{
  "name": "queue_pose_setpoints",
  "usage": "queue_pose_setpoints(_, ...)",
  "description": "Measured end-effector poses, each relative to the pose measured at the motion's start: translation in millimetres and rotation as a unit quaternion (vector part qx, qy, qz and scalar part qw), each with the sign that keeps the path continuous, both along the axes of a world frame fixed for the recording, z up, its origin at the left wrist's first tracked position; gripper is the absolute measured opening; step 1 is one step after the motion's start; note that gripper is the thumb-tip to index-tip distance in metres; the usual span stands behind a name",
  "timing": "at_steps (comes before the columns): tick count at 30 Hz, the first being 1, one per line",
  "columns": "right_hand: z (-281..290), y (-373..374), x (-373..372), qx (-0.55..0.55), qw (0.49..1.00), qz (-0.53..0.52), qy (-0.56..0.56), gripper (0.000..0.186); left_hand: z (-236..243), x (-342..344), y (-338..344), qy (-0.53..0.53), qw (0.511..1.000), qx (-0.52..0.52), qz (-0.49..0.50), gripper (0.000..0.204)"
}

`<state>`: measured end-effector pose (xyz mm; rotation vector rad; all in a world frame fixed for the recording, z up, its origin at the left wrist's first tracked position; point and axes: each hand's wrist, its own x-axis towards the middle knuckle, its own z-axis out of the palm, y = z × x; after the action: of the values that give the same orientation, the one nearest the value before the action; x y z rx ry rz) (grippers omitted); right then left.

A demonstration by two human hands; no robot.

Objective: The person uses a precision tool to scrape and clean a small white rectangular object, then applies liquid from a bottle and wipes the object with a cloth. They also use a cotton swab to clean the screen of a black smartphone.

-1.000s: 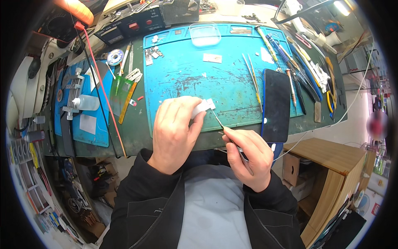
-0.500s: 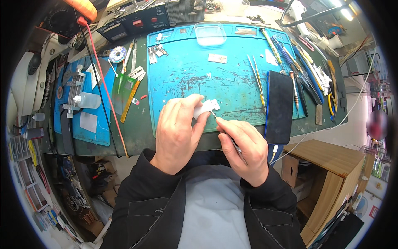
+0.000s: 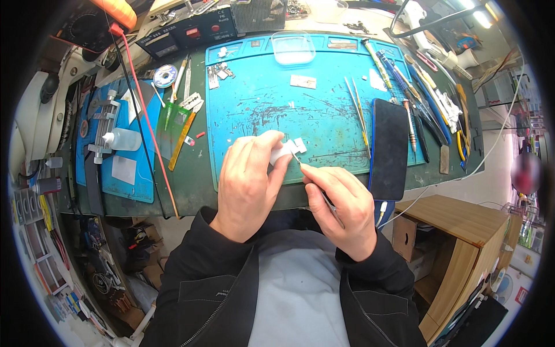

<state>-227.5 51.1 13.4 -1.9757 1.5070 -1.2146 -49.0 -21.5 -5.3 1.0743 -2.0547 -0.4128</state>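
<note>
Head camera view of two bare hands at work over a table (image 3: 188, 194), seen from above. The left hand (image 3: 247, 180) grasps a small white piece (image 3: 299, 145) between thumb and fingers; the piece projects from the fingertips toward the right and lies above the near part of a large blue work mat (image 3: 326, 107), whose surface bears dark scratches. The right hand (image 3: 345, 202) is closed in a pen-like grip on a slender metal tool (image 3: 296, 158), its shaft slanting up and leftward so that the tip meets or nearly meets the white piece; actual contact is too fine to resolve. Right of the hands, a dark smartphone (image 3: 388, 147) with a blue edge lies across the mat's right border, and a pair of tweezers (image 3: 362, 119) rests just to its left. Farther back on the mat are a small flat rectangular plate (image 3: 303, 81), a clear plastic box (image 3: 293, 53) near the rear edge, and a cluster of little metal parts (image 3: 219, 74) at the far left. Beyond the mat's left side lie a solder spool (image 3: 165, 76) and a yellow strip-like tool (image 3: 181, 141); farther left, a translucent squeeze bottle (image 3: 125, 139) lies on its side over a smaller blue mat (image 3: 137, 188).
</note>
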Motion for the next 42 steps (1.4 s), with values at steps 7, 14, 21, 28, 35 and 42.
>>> queue_pose_setpoints(7, 5.3, 4.1, -0.8, 0.017, 1.0, -0.002, 0.007, 0.031, 0.1, 0.0, -0.2, 0.002, 1.0, -0.002, 0.001, 0.042)
queue_pose_setpoints(14, 5.0, 12.1, -3.5, 0.02, 1.0, 0.0, 0.008, 0.031, 0.4, -0.3, 0.8, 0.002, 1.0, 0.003, 0.003, 0.042)
queue_pose_setpoints(21, 6.7, 22.3, -7.8, 0.022, 1.0, 0.009, -0.008, 0.034, 1.1, 2.9, 2.0, -0.005, 1.0, 0.012, -0.003, 0.045)
queue_pose_setpoints(28, 7.4, 15.2, -5.5, -0.004, 1.0, 0.003, -0.027, 0.034, 4.8, 10.7, 5.8, 0.012, 1.0, 0.016, -0.004, 0.051)
queue_pose_setpoints(35, -1.3, 5.0, 5.2, -0.001, 1.0, 0.013, -0.016, 0.033, 0.6, 12.3, 6.3, 0.013, 1.0, -0.003, 0.002, 0.038)
queue_pose_setpoints(42, -2.2, 1.6, 6.4, 0.001, 1.0, 0.01, -0.007, 0.032, 0.5, 10.8, 4.6, -0.001, 1.0, -0.019, -0.01, 0.025)
